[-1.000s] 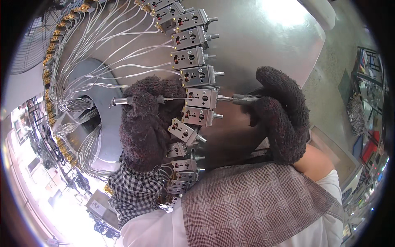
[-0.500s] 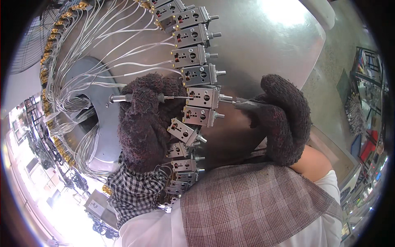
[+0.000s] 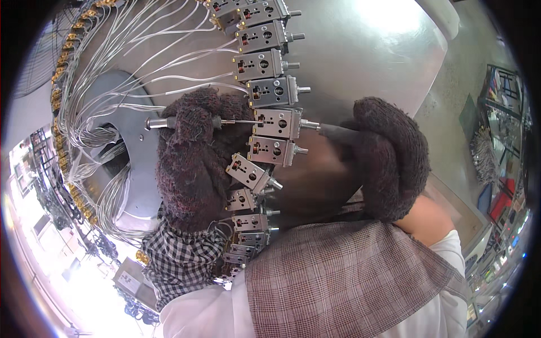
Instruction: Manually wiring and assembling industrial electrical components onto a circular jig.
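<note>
A person in dark fuzzy gloves is working at a large round metal drum [image 3: 366, 50] ringed with small grey valve blocks [image 3: 265, 62] and thin white wires [image 3: 129, 62]. The left hand [image 3: 194, 158] is closing around a slim screwdriver [image 3: 186, 121], its tip touching one block [image 3: 279, 123] at the drum's rim. The right hand [image 3: 383, 160] is pinching that block's protruding shaft [image 3: 311, 124]. The gloves are hiding the fingers, and the lower blocks are disappearing behind a plaid sleeve [image 3: 349, 281].
</note>
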Tool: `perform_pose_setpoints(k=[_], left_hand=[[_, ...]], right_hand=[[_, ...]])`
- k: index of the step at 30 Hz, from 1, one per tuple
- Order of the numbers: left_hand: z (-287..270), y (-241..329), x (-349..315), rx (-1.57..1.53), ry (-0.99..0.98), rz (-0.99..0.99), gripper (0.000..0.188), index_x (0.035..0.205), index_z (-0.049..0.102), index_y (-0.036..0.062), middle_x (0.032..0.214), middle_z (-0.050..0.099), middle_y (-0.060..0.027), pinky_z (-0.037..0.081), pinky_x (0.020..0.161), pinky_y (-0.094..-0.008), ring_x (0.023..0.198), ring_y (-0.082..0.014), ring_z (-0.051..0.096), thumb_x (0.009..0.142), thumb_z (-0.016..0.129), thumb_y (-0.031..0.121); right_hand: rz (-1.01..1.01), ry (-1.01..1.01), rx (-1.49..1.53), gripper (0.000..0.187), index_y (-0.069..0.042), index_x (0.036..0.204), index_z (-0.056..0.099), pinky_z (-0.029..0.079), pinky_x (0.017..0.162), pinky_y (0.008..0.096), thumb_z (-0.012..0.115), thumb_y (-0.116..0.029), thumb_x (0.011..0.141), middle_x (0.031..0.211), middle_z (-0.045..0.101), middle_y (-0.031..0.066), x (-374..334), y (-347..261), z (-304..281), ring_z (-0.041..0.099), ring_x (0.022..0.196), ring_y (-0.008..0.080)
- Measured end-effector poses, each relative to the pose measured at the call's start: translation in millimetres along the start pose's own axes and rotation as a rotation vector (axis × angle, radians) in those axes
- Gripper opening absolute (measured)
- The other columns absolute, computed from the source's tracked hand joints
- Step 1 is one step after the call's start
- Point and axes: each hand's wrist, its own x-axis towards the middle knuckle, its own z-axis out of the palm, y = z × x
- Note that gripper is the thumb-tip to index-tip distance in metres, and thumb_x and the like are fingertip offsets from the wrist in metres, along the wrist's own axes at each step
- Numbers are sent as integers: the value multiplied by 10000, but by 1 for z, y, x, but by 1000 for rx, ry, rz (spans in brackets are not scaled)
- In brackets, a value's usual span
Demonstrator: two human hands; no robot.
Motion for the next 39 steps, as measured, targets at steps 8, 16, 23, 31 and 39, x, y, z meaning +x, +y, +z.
perform_pose_setpoints(k=[8,16,23,31,39], left_hand=[[-14,-9,11,-93,-63,-29,289,1063,457,26,951,542,-103,523,733,-302,858,-217,578,886,456,255],[5,-3,4,34,54,34,293,1093,462,27,977,547,-100,504,730,-316,865,-213,575,871,477,219],[3,-14,4,95,210,78,294,1098,462,30,996,545,-102,490,755,-314,910,-212,559,867,488,209],[-7,-9,8,9,16,-33,309,1098,464,34,973,546,-99,505,743,-320,886,-227,568,864,503,233],[-3,-6,3,-72,-55,17,317,1098,466,36,966,546,-99,504,747,-328,890,-231,566,864,502,246]], right_hand=[[-101,-33,-273,311,48,1065,518,460,797,352,366,-182,922,1033,571,159,3,-2,-2,580,867,236],[10,188,155,295,-13,1137,472,473,554,237,502,-151,878,884,606,96,8,-6,5,560,656,107],[232,166,344,281,-9,1107,500,457,505,230,466,-197,900,791,606,83,-1,4,6,558,592,106],[530,142,415,302,19,1113,499,487,719,286,412,-195,919,1061,551,140,5,-17,2,569,851,174],[113,-72,-150,296,-12,1116,524,421,860,328,434,-188,896,1054,553,139,-5,-8,-8,533,973,236]])
